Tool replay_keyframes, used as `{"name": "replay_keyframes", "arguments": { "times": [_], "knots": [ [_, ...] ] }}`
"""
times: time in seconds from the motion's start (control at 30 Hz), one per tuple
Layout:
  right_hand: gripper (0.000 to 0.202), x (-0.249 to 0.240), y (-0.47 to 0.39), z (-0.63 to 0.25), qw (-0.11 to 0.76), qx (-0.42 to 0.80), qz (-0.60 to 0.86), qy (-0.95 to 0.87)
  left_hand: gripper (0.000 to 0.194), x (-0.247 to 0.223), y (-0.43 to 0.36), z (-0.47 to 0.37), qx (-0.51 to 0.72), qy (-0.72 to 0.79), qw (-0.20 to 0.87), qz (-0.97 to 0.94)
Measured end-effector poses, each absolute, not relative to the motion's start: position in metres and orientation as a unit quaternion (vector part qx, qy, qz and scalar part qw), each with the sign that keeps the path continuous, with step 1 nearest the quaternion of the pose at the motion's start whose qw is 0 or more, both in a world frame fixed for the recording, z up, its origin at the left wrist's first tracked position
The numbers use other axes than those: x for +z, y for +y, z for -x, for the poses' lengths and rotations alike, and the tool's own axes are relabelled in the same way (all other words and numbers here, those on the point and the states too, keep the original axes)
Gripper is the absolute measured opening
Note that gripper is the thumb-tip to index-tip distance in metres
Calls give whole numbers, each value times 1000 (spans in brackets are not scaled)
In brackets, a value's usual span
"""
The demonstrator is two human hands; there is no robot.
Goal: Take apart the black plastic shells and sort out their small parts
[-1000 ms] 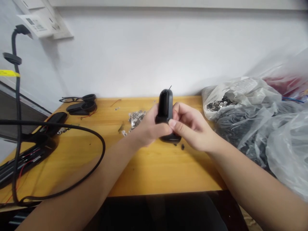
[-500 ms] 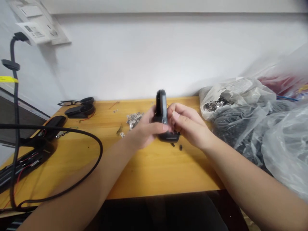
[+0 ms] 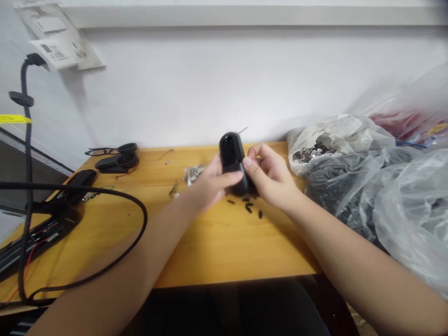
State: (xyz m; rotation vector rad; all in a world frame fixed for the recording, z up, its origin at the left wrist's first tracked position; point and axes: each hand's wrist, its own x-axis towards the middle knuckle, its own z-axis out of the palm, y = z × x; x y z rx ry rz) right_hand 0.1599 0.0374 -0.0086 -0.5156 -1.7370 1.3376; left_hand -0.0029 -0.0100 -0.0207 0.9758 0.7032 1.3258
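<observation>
A glossy black oblong plastic housing (image 3: 231,161) with rounded ends and a recessed face is held upright above the table. My left hand (image 3: 214,184) is closed around its left side, thumb across the lower front. My right hand (image 3: 268,172) pinches its right edge between thumb and fingers; whether a smaller part is in that pinch is hidden. A thin wire-like piece (image 3: 242,130) sticks out behind the housing's top right. Several small black pieces (image 3: 248,207) lie on the table below.
A pile of small metal parts (image 3: 193,174) lies left of the hands. Clear bags (image 3: 353,135) of parts crowd the right side. Black housings (image 3: 117,162) and glasses (image 3: 101,151) are at the back left. A black cable (image 3: 144,224) loops over the left side of the wooden table (image 3: 217,252).
The housing has turned from edge-on to show its recessed face. A black part with lettering beneath it no longer shows, and more small black pieces are visible on the table.
</observation>
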Motion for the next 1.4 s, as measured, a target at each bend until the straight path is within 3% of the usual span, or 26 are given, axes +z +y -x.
{"name": "replay_keyframes", "arguments": {
  "times": [0.2,0.3,0.43,0.57,0.83,1.17,1.4],
  "knots": [
    [21,-19,57,-160,462,443,338,-690,51,-16,4,22,657,397,529,-361],
    [11,-25,56,-157,358,396,375,-758,46,-10,7,33,697,387,491,-352],
    [2,-27,42,-146,215,319,320,-866,46,-7,8,39,720,397,458,-338],
    [5,-26,35,-130,149,236,328,-903,48,-13,8,39,698,418,465,-350],
    [18,-24,40,-124,144,209,317,-914,44,-19,7,40,649,491,452,-367],
    [11,-36,45,-121,162,205,317,-912,39,-16,5,38,609,538,448,-373],
    [13,-19,54,-141,225,245,385,-861,53,-6,-3,38,602,554,466,-337]
  ]
}}
